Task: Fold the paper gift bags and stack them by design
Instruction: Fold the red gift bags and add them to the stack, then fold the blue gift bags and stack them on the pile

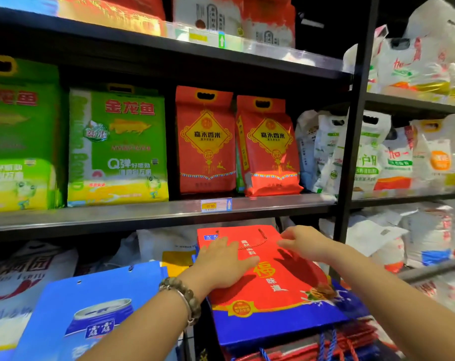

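Note:
A flattened red paper gift bag [281,277] with a blue bottom band and a gold character lies on top of a pile of like bags [312,347], whose red and blue cord handles show below. My left hand [221,264], a bead bracelet on its wrist, presses flat on the bag's left half with straight fingers. My right hand [304,243] hovers over the bag's top right corner near its cord handle, fingers loosely bent, holding nothing. To the left lies a blue gift bag [91,308] printed with a can.
Black store shelves [143,212] run across in front of me, holding green [117,144] and red rice bags [205,139] above and white sacks [403,157] to the right. A black upright post [351,142] stands just right of the red bag. White sacks lie behind both bags.

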Available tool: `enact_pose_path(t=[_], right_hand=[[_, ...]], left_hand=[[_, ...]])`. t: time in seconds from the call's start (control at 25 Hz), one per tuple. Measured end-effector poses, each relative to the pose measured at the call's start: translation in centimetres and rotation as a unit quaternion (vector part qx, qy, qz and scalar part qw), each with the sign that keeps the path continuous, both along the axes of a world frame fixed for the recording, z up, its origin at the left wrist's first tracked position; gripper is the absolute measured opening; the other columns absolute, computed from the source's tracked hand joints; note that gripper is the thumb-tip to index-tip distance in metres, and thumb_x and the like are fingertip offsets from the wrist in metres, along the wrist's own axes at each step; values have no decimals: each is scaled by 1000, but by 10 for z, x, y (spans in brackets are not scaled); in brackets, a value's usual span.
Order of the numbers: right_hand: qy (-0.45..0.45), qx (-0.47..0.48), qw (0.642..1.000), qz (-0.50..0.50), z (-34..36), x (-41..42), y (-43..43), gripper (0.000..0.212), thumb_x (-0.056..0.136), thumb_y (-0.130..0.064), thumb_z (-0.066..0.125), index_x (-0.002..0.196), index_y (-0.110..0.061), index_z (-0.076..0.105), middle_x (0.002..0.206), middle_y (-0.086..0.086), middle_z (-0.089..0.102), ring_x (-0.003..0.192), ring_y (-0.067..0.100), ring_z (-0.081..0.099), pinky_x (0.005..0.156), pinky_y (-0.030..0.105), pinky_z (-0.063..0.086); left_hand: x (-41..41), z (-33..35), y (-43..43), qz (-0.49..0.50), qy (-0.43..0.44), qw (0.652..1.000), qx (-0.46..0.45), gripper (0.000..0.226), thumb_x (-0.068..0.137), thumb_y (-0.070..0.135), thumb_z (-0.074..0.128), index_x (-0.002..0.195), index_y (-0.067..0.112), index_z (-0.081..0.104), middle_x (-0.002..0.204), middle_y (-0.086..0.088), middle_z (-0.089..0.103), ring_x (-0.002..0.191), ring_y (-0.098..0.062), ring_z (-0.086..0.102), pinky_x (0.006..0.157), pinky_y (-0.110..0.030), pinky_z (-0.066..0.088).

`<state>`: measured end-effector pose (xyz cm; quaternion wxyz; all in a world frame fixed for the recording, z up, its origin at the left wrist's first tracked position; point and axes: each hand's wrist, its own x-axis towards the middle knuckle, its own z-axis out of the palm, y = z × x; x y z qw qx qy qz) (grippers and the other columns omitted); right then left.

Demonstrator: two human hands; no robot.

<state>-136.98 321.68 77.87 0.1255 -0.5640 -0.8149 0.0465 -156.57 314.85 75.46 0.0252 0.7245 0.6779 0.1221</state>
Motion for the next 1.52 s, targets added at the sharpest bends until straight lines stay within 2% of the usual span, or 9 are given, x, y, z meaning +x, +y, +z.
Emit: enact_pose_path(t=[0.24, 0.36, 0.48, 0.68, 0.92, 1.0, 1.16, 1.36, 1.52], right_hand=[[-134, -88, 986, 53, -57, -20, -12, 66, 94, -60, 18, 141, -16, 35, 146, 13, 34, 136, 30, 29, 109, 38, 24], [-173, -127, 976, 47, -77, -18, -7, 111, 64, -88, -8, 149, -21, 16, 155, 13, 12, 143, 29, 12, 115, 45, 13], [-164, -170, 972, 11, -83, -24, 0, 80, 90, -66, 16, 150, -15, 2, 157, 13, -2, 144, 27, 2, 115, 45, 6], [-212, -182, 960, 23, -87, -25, 5, 83, 85, -72, 11, 150, -21, 4, 156, 13, -6, 144, 29, -3, 115, 49, 5], [-333, -66, 940, 49, -56, -30, -16, 63, 96, -54, 16, 145, -15, 26, 149, 18, 29, 137, 31, 28, 109, 44, 27], [-312, 36, 949, 27, -34, -40, -33, 55, 97, -52, 25, 122, -13, 53, 128, 11, 55, 120, 27, 49, 95, 37, 38], [-173, 205, 960, 73, 4, -77, -81, 33, 93, -36, 42, 117, -17, 55, 121, 5, 58, 114, 25, 52, 89, 36, 41], [-65, 224, 944, 233, 3, -181, -141, 27, 94, -29, 43, 113, -14, 55, 114, 9, 59, 106, 29, 54, 76, 33, 38], [-108, 99, 961, 236, -34, -253, -126, 33, 92, -24, 48, 123, -12, 48, 124, 11, 54, 114, 30, 52, 82, 34, 40]], left_hand=[[24, -45, 1, -32, 14, 991, -133, 79, 90, 67, 19, 150, 18, 3, 157, -8, -8, 144, -23, -8, 116, -48, -4], [27, -57, 1, -33, 4, 983, -183, 79, 90, 66, 16, 150, 17, 0, 157, -8, -10, 144, -25, -9, 115, -48, -2], [27, -59, 1, -33, -1, 978, -208, 78, 91, 65, 16, 149, 16, -1, 156, -10, -11, 144, -26, -9, 116, -49, 0], [26, -60, 1, -34, -12, 977, -210, 79, 90, 66, 18, 149, 17, 2, 157, -9, -9, 144, -25, -9, 116, -49, 0], [4, -45, -31, -19, -409, 912, -28, 48, 90, 43, 51, 132, 22, 46, 135, -5, 50, 115, -21, 55, 98, -38, 46], [-20, -36, -61, -19, -310, 951, 12, 45, 90, 39, 50, 131, 21, 47, 132, -2, 52, 110, -18, 58, 98, -30, 44], [-82, -38, -123, 23, -65, 997, 30, 41, 93, 40, 45, 132, 28, 45, 138, 7, 46, 123, -14, 45, 97, -26, 37], [-109, -83, -157, 101, 70, 987, -105, 67, 93, 60, 26, 149, 31, 4, 158, -1, -6, 145, -23, -3, 114, -49, 6], [-112, -101, -158, 110, 54, 985, -118, 66, 92, 62, 16, 148, 33, -6, 156, 1, -15, 143, -24, -16, 111, -55, -6]])
